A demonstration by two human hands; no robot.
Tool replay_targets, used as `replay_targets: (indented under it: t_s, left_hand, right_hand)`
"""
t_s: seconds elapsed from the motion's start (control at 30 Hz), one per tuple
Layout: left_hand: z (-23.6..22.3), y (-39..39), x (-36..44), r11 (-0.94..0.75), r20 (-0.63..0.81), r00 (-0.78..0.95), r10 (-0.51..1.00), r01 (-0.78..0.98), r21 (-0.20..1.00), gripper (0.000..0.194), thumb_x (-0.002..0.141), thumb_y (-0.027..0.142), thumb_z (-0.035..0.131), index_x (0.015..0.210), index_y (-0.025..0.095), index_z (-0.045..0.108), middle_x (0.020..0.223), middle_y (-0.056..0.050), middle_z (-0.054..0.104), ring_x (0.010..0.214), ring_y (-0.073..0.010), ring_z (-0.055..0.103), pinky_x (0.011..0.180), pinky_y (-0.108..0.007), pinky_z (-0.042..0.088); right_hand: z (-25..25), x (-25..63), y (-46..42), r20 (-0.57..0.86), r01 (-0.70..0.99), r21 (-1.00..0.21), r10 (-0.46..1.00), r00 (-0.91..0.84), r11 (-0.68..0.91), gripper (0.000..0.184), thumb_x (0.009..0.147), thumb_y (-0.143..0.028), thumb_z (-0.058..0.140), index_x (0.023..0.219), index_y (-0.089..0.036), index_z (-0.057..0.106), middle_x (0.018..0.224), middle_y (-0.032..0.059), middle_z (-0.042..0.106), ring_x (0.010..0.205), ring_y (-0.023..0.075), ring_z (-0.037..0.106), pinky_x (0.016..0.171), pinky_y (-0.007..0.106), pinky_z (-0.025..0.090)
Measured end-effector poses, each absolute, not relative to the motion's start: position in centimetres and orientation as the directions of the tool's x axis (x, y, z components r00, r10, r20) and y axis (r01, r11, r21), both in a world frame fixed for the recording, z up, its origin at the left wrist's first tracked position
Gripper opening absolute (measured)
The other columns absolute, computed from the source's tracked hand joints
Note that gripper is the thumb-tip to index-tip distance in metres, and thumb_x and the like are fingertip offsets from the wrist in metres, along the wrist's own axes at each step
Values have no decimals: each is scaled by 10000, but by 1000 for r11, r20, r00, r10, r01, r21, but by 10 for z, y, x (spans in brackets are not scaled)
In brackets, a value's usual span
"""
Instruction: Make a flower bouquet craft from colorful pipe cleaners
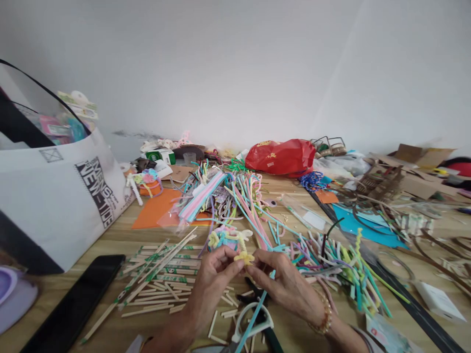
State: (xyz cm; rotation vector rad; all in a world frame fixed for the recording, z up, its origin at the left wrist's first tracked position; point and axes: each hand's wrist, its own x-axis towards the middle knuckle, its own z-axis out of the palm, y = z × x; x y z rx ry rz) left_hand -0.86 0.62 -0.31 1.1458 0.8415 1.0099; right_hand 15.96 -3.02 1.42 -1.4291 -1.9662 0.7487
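Between the fingertips of both hands is a small yellow pipe-cleaner flower [243, 258]. My left hand [215, 274] pinches its left side with thumb and forefinger, and my right hand [277, 277] pinches its right side. Just beyond the fingers sits a fuzzy pipe-cleaner piece [224, 238] in pastel blue, pink and yellow; whether it joins the flower I cannot tell. Below the hands lie white-handled scissors [253, 326], partly covered by a blue pipe cleaner [253, 318], and dark-handled pliers [272, 340].
Wooden sticks [162, 296] and paper-wrapped chopsticks [147, 274] spread to the left, near a black phone [79, 304] and a large white bag [59, 196]. Pipe cleaners [206, 196] heap ahead, and more [353, 274] lie right. A red bag [281, 157] stands against the wall.
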Motion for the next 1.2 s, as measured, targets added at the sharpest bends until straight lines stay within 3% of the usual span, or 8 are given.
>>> replay_targets:
  t_s: [0.3, 0.57, 0.87, 1.2]
  left_hand:
    - [-5, 1, -9, -77, 105, 297, 949, -103, 992, 133, 748, 269, 698, 681, 166, 649, 680, -11, 628, 697, -173, 571, 676, -257, 447]
    - [-8, -10, -7, -268, 270, 207, 940, -41, 963, 108, 778, 234, 662, 687, 175, 662, 769, -42, 641, 774, -204, 611, 713, -277, 465]
    - [-9, 1, -7, 54, -2, 218, 976, -231, 971, 175, 728, 305, 714, 679, 167, 619, 659, 9, 591, 666, -152, 528, 658, -246, 421]
    - [-9, 1, -7, 170, -79, 325, 942, -260, 950, 181, 748, 332, 701, 736, 156, 664, 668, 7, 579, 652, -133, 510, 664, -242, 412]
  right_hand:
    - [14, 152, -29, 72, 444, -877, 964, -255, 183, 351, 936, -395, 466, 676, -165, 514, 607, -39, 431, 557, 95, 353, 505, 221, 267]
    - [10, 149, -28, 12, 252, -964, 956, -292, 90, 406, 907, -449, 484, 613, -169, 473, 575, -34, 429, 548, 97, 377, 509, 216, 298]
    - [11, 160, -24, 41, 227, -967, 950, -309, 116, 470, 921, -574, 435, 723, -160, 534, 622, -23, 477, 557, 96, 404, 513, 215, 309]
    - [12, 164, -22, 46, 242, -964, 965, -258, 111, 444, 909, -550, 484, 718, -154, 545, 594, -32, 470, 532, 91, 388, 507, 219, 298]
